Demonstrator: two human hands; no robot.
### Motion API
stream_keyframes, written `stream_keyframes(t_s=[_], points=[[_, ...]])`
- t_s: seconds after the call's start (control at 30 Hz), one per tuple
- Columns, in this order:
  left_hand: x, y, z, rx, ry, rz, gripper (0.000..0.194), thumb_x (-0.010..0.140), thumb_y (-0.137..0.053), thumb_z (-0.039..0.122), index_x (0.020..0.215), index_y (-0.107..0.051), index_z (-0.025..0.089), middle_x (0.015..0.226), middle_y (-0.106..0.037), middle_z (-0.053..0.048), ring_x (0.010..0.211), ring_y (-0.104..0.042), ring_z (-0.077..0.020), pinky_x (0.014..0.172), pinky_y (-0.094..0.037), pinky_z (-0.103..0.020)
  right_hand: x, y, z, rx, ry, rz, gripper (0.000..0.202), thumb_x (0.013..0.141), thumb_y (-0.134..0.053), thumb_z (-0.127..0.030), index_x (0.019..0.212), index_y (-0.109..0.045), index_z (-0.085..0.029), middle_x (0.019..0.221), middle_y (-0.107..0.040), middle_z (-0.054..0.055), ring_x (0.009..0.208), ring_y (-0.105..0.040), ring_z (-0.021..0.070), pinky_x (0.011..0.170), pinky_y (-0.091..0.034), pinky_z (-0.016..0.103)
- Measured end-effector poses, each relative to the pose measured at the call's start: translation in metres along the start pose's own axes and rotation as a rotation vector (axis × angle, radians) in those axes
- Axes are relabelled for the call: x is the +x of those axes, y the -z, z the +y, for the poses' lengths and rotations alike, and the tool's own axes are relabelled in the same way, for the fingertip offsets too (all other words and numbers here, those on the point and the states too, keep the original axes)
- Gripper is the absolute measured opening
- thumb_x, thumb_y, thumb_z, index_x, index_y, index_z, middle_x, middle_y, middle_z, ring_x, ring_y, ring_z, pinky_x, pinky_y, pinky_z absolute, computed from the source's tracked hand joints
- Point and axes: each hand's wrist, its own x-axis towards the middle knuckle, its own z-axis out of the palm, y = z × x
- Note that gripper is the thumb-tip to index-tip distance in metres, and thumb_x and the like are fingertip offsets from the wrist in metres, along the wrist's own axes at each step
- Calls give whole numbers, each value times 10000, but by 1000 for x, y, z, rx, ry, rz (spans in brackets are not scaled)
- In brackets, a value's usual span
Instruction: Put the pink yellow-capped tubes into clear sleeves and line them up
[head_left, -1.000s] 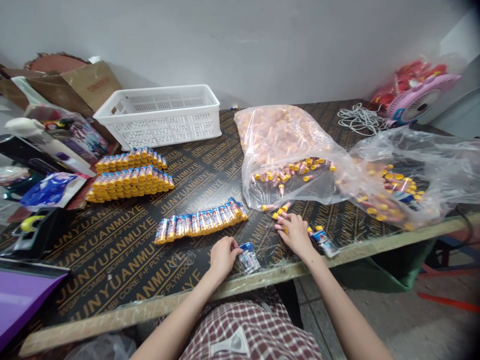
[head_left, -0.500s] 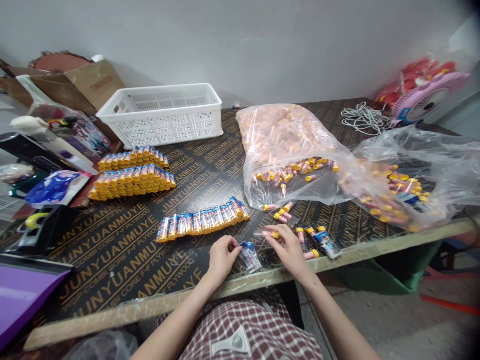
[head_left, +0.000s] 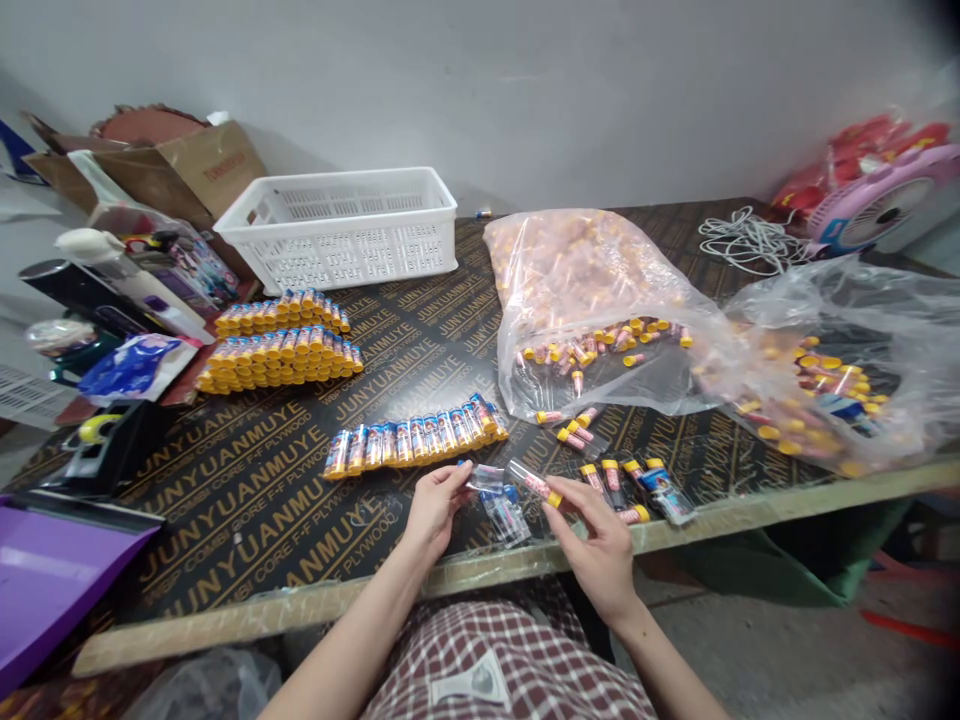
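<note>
Between thumb and fingers, my left hand [head_left: 436, 510] pinches a small clear plastic sleeve [head_left: 489, 478] with blue print. My right hand [head_left: 596, 535] holds a clear tube with a yellow cap [head_left: 534, 482], its clear end pointing left toward the sleeve. Below them on the table lies a small stack of similar sleeves [head_left: 507, 518]. Right of my right hand are several loose capped tubes [head_left: 613, 482] and a tube in a blue printed sleeve [head_left: 667, 495]. A row of sleeved tubes [head_left: 416, 438] lies beyond my left hand.
Stacked sleeved tubes [head_left: 281, 355] lie at the left, before a white basket [head_left: 345, 245]. A large plastic bag of tubes [head_left: 585, 270] and a second open bag [head_left: 795, 400] take up the right. A pink fan [head_left: 877, 205] and a white cable [head_left: 750, 240] are behind.
My left hand has lifted a sleeve off the stack. The tube in my right hand has tilted, its clear end now close to that sleeve. The view has shifted slightly.
</note>
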Motion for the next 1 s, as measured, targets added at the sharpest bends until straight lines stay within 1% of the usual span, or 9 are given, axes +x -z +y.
stream_keyframes(t_s=[0.13,0.33,0.5,0.57,0.67,0.77,0.9,0.93,1.0], points=[[0,1,1,-10,-20,65,357,469,-831,385,609,-667,101,580,-640,-26,529,-575,-88,524,-438,-183,0,-2,-4,-48,92,5,299,808,-572,-99,1070,-624,-231,1022,-643,63,965,-598,196,836,-505,343],[1,2,-2,60,-65,77,364,524,-793,433,612,-656,107,589,-630,-15,540,-562,-88,550,-439,-191,-2,-8,-3,-27,81,-64,279,816,-560,-118,1062,-633,-229,1012,-640,76,947,-607,197,816,-521,341],[-7,-7,-4,100,-173,-69,383,657,-693,485,771,-665,120,697,-645,-21,611,-579,-112,608,-484,-233,-5,-15,0,55,-4,-226,307,859,-499,-162,1131,-609,-250,1111,-593,79,1040,-573,200,899,-488,360],[-12,-12,-1,69,-145,-134,389,644,-727,429,895,-647,142,741,-655,-17,643,-597,-118,638,-497,-247,-6,-17,2,82,-17,-258,328,872,-455,-150,1141,-604,-263,1109,-575,73,1045,-564,193,911,-477,360],[-18,-16,6,59,-76,-201,445,617,-768,354,985,-613,156,714,-663,-15,605,-603,-113,627,-500,-251,-6,-20,5,105,-27,-262,376,845,-454,-123,1165,-577,-277,1029,-563,61,940,-586,176,832,-509,337],[-22,-17,9,134,2,-297,390,612,-772,350,889,-649,105,728,-675,-56,601,-607,-120,607,-494,-245,-2,-20,7,81,0,-266,577,758,-505,-86,1293,-441,-292,1142,-505,74,982,-566,195,848,-506,365],[-27,-16,5,248,87,-394,336,597,-779,356,756,-672,81,691,-668,-62,581,-599,-121,588,-483,-242,7,-16,8,102,80,-395,852,631,-533,-52,1395,-237,-285,1454,-220,83,1261,-384,276,1024,-376,466],[-27,-16,3,262,99,-403,332,590,-783,354,747,-671,83,679,-665,-57,576,-598,-122,582,-482,-242,8,-16,8,127,86,-440,878,617,-528,-46,1402,-213,-280,1468,-205,80,1281,-364,278,1040,-358,468],[-28,-16,0,279,117,-416,336,577,-790,351,746,-672,86,672,-664,-54,575,-602,-126,574,-483,-242,10,-14,8,181,86,-499,890,606,-516,-37,1405,-201,-270,1434,-295,84,1273,-387,263,1045,-362,448]])
